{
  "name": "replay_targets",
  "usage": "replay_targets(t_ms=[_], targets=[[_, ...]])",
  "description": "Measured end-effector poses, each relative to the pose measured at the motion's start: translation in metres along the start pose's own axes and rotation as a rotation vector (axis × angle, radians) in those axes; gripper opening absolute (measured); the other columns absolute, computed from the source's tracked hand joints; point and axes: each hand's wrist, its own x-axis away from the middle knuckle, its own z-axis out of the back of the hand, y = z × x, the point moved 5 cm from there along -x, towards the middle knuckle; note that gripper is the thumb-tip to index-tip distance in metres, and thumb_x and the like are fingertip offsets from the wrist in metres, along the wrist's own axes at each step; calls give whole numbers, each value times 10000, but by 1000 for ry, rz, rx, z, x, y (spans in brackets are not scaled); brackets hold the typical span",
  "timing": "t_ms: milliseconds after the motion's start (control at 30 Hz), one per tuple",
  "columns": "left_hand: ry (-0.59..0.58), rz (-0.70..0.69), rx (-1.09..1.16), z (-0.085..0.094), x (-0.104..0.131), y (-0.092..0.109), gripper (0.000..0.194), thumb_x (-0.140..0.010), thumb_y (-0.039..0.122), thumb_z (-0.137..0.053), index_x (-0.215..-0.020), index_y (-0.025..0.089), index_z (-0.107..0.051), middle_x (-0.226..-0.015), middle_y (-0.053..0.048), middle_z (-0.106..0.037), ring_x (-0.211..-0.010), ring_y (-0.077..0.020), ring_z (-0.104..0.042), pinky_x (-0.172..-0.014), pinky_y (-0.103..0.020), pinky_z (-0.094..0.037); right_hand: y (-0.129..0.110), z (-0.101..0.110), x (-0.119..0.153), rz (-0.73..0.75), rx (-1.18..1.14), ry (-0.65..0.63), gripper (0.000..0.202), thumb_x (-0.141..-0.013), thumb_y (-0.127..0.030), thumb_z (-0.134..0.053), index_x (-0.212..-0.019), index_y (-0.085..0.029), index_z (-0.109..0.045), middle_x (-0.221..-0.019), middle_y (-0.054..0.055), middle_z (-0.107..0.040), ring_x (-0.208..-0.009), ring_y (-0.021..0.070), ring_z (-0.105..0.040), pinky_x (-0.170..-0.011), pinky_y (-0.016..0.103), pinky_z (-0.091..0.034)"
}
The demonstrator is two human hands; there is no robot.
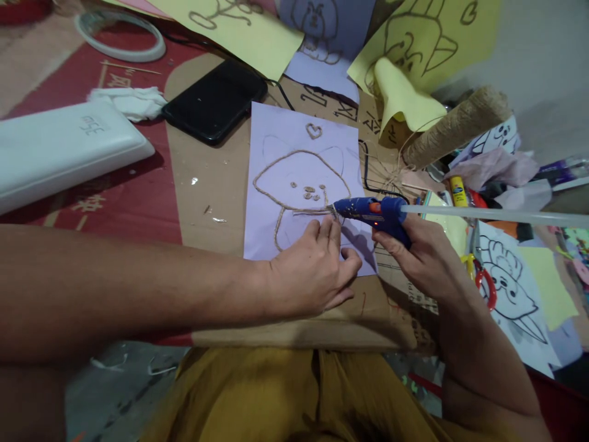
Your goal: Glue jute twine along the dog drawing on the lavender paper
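Observation:
A lilac sheet of paper (pixel 262 239) lies on the cardboard, bearing a pencilled animal with a heart above it. Brown twine (pixel 285 161) follows the outline of the head and part of the body. My left hand (pixel 317 267) rests on the lower part of the sheet. Its fingertips are pressed together at a short strand of twine below the face. Wrapped around the handle of a blue hot glue gun (pixel 368 209) is my right hand (pixel 421 252). The gun's nozzle meets the twine line just above my left fingertips, and a long glue stick (pixel 488 213) protrudes from its back.
A black phone (pixel 216 101), a white power bank (pixel 69 144) and a tape roll (pixel 119 37) lie to the left. Yellow drawings (pixel 257 43) are at the back. A twine spool (pixel 460 126), red-handled scissors (pixel 486 285) and a white drawing (pixel 510 282) are on the right.

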Motion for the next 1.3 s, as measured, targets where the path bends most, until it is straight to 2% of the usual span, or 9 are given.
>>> replay_targets(t_ms=[167,300,367,667,767,900,1067,1167,1300], targets=[[8,-7,-13,-1,0,1,546,-999,569,-502,-1207,71,-582,-1359,-459,-564,-1277,-539,-615,-949,-580,-481,2,-3,-6,-13,7,59,324,-1002,-460,-577,-1206,-233,-683,-976,73,-773,-815,262,-700,-742,381,-540],[6,-6,-13,-3,0,0,555,-995,577,-511,-1198,66,-592,-1350,-465,-566,-1261,-537,-628,-957,-583,-476,7,-4,-9,-32,14,116,318,-997,-493,-568,-1087,-211,-684,-888,73,-754,-762,255,-685,-689,372,-522],[7,-11,-15,-3,0,-1,549,-998,570,-505,-1196,65,-592,-1347,-468,-564,-1261,-543,-626,-953,-583,-475,8,-5,-9,-45,-3,124,328,-994,-505,-572,-1087,-209,-678,-863,68,-749,-742,251,-681,-672,368,-517],[5,1,4,-1,0,0,530,-1001,552,-499,-1203,71,-587,-1333,-464,-575,-1270,-561,-608,-932,-573,-480,-4,-4,-7,10,-38,48,319,-1006,-433,-587,-1242,-241,-683,-966,62,-775,-857,258,-722,-783,380,-563],[0,-1,14,0,0,0,525,-1005,544,-497,-1206,68,-588,-1334,-467,-572,-1273,-562,-604,-925,-574,-481,1,0,-4,-21,-49,36,339,-1006,-477,-576,-1211,-237,-699,-933,59,-770,-819,254,-712,-773,383,-557],[3,-14,7,-1,0,0,535,-1002,548,-508,-1202,60,-595,-1351,-474,-556,-1272,-556,-609,-935,-584,-478,8,0,-4,-78,-27,99,373,-995,-528,-566,-1124,-208,-707,-884,71,-755,-765,259,-692,-701,380,-534],[22,-10,-7,-1,0,0,540,-998,551,-513,-1205,60,-595,-1343,-467,-568,-1263,-557,-617,-940,-585,-477,5,-6,-7,-46,-50,59,356,-1000,-487,-574,-1216,-227,-687,-996,73,-774,-875,264,-720,-793,385,-566],[27,-7,-5,0,0,0,540,-999,555,-510,-1203,62,-590,-1343,-466,-569,-1276,-560,-609,-951,-586,-471,5,-4,-5,-47,-74,29,318,-1001,-481,-580,-1146,-229,-709,-990,73,-780,-918,268,-729,-850,395,-571],[17,-7,-1,0,1,0,531,-1000,545,-515,-1205,61,-592,-1361,-470,-551,-1278,-558,-608,-944,-589,-472,9,0,-3,-54,-70,54,314,-996,-509,-577,-1005,-228,-717,-984,77,-778,-943,271,-725,-876,399,-564]])
